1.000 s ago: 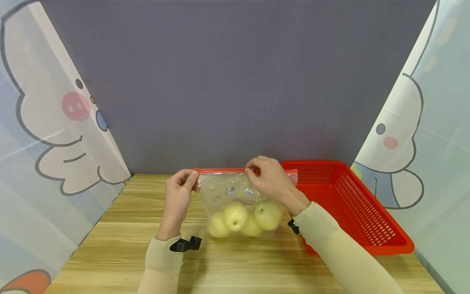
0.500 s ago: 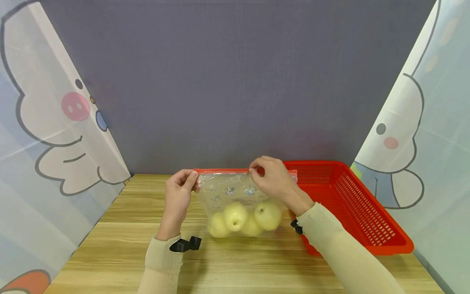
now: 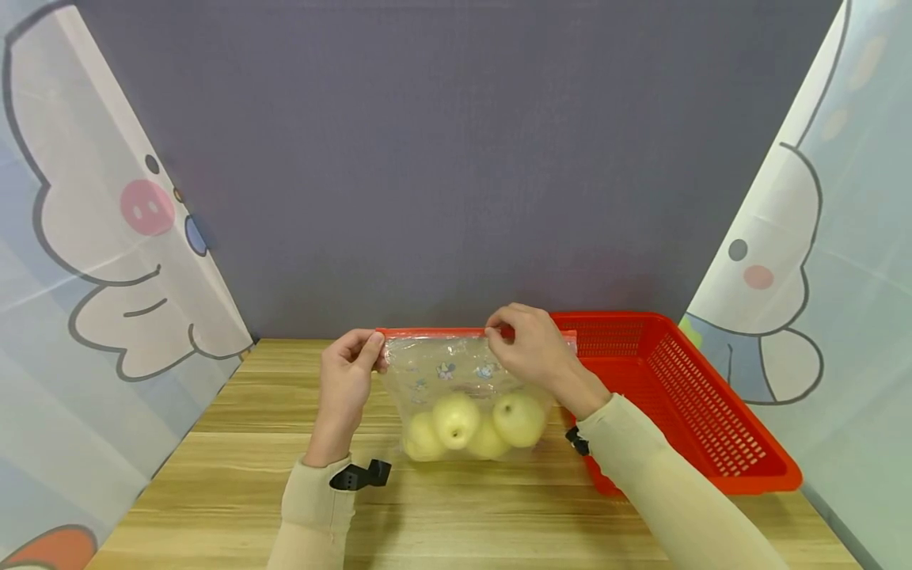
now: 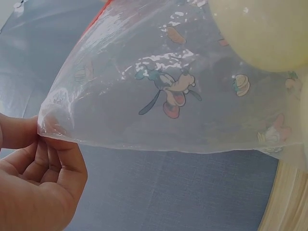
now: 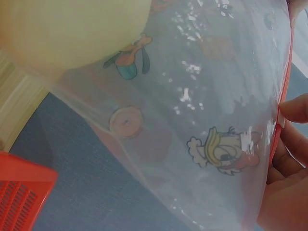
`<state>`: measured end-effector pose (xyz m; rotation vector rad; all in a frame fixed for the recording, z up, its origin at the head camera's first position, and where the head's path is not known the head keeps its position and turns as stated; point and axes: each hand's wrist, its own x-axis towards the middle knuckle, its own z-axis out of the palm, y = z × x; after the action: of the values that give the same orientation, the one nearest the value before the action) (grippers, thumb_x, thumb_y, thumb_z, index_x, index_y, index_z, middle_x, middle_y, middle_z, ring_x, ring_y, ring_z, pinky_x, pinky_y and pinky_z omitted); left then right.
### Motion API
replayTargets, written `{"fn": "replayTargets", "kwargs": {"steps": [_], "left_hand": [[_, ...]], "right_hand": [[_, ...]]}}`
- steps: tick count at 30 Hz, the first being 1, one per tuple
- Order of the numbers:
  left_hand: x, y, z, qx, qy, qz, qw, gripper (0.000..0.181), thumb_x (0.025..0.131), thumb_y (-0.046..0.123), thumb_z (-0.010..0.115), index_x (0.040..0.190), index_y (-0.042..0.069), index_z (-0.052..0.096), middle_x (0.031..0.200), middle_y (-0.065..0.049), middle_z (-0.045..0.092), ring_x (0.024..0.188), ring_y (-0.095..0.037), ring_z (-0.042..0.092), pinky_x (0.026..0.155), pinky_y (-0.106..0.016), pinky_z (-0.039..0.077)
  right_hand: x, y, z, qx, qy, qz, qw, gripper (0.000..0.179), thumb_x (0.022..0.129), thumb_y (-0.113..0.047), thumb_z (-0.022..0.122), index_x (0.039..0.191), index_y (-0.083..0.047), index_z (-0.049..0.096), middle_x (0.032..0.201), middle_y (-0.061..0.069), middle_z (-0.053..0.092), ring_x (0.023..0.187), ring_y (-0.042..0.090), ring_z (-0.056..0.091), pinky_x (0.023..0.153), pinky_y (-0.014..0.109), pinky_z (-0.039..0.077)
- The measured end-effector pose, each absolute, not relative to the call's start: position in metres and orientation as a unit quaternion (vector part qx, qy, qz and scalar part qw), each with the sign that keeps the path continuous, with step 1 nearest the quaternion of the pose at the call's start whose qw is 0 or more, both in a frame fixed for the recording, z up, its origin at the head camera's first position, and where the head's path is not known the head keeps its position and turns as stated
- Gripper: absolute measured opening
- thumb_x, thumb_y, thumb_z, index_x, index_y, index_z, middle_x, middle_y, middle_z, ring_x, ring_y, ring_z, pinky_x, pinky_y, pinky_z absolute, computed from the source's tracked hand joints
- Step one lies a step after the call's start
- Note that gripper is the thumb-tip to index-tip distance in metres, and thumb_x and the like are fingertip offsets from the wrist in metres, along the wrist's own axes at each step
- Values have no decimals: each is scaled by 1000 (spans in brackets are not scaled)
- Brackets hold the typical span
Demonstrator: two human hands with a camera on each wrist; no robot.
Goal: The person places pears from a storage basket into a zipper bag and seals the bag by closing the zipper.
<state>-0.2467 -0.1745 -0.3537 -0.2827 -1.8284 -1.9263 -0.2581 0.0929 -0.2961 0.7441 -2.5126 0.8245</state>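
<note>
A clear zip bag [image 3: 449, 368] printed with cartoon figures stands upright above the wooden table, its red zip strip [image 3: 431, 332] along the top. Several round, pale yellow-green fruits [image 3: 457, 421] fill its lower part. My left hand [image 3: 347, 388] pinches the top left corner between thumb and fingers; the left wrist view shows that thumb [image 4: 19, 131] pressed on the plastic. Right of the strip's middle, my right hand [image 3: 530, 348] pinches the red zip. A small pale piece [image 5: 280, 118] shows on the strip between thumb and fingers in the right wrist view.
A red plastic basket [image 3: 712, 412] with perforated walls stands on the table [image 3: 235, 475] at the right, partly behind my right forearm. A grey panel [image 3: 456, 158] rises behind the table, with cartoon-printed curtains [image 3: 107, 317] at both sides.
My right hand has slid a little to the right along the red zip strip, mostly in the first half second. The left hand, bag and fruits stay almost in place.
</note>
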Motion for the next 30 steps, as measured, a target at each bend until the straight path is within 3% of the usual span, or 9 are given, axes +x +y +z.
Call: {"fn": "replayTargets", "kwargs": {"steps": [10, 16, 30], "left_hand": [[-246, -173, -353, -101, -664, -703, 235, 15, 101, 3, 61, 96, -10, 67, 72, -4, 60, 62, -14, 57, 61, -25, 54], [-247, -174, -353, -102, -667, -700, 234, 19, 101, 4, 61, 100, -15, 66, 72, -3, 59, 62, -13, 57, 62, -24, 54], [-247, -176, -353, -108, -667, -699, 235, 17, 101, 4, 61, 97, -11, 68, 72, -4, 60, 62, -13, 57, 61, -24, 54]], "right_hand": [[-258, 99, -295, 268, -898, 290, 196, 14, 95, -13, 63, 97, -6, 75, 93, 0, 69, 78, 15, 58, 71, 33, 51], [-258, 103, -296, 265, -898, 290, 199, 13, 95, -12, 64, 96, -7, 75, 92, 0, 68, 77, 15, 58, 71, 33, 51], [-258, 111, -296, 267, -894, 292, 212, 11, 93, -10, 64, 93, -9, 75, 90, 0, 68, 77, 14, 58, 70, 33, 51]]}}
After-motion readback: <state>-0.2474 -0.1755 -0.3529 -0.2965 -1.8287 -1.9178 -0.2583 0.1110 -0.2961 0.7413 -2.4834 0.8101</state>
